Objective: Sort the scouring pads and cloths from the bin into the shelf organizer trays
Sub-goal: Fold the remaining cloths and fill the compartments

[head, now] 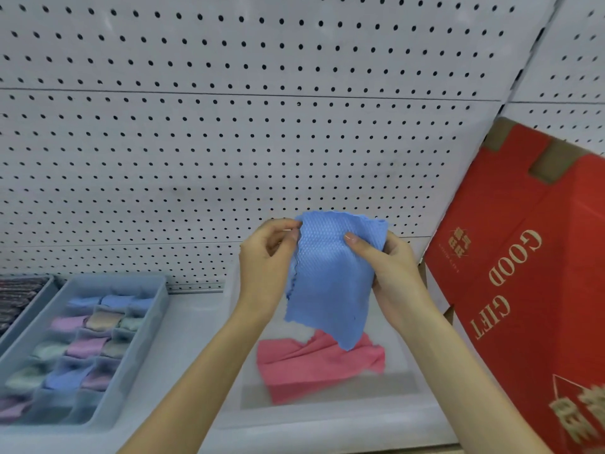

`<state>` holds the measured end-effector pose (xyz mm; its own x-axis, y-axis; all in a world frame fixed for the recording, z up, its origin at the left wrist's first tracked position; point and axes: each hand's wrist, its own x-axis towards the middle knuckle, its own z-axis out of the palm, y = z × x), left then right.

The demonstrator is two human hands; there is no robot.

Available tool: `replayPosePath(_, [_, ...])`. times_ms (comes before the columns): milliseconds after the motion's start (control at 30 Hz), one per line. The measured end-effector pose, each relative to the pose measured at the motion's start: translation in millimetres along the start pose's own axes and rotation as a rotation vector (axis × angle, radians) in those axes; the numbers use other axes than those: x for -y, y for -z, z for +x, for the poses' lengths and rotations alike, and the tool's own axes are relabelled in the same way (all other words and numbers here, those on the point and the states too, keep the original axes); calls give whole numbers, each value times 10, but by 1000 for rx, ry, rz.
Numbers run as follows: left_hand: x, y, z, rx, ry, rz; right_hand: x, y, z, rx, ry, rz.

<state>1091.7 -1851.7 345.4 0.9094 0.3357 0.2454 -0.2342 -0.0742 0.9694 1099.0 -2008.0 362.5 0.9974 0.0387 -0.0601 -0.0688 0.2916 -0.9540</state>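
Left hand, right hand: fingertip pinches on blue cloth upper corners.

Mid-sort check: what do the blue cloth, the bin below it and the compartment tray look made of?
The blue cloth looks like thin microfibre fabric: matte, scale-like embossed weave, wavy cut edges. The bin seems frosted translucent plastic, since the pink cloth shows blurred through its wall. The compartment tray looks like smooth grey-blue moulded plastic, slightly sheeny.

Red gift box, white pegboard
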Motion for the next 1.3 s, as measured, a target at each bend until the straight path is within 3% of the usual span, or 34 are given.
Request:
replayPosePath(200, [-35, 45, -20, 105, 221, -166, -42, -12, -4, -18, -2, 2])
replayPosePath(400, [-91, 25, -87, 129, 95, -134, -76, -24, -1, -27, -1, 3])
replayPosePath(567, [-76, -28, -89, 36, 59, -53, -104, -33, -2, -45, 20, -24])
replayPosePath(700, [-18, -15, -19, 8, 47, 58, -128, 23, -7, -39, 86, -212])
replayPosePath(833, [-30, 65, 50, 190, 36, 164, -138, 213, 25, -39, 148, -463])
replayPosePath(967, [-80, 97, 110, 287, -1, 269, -67, 333, 12, 59, 190, -465])
replayPosePath(1167, [-191, 142, 174, 379, -17, 253, 40, 245, 15, 251, 399, -695])
replayPosePath(1300, [-285, 189, 188, 399, 20, 204, 56, 245, 101, 282, 382, -929])
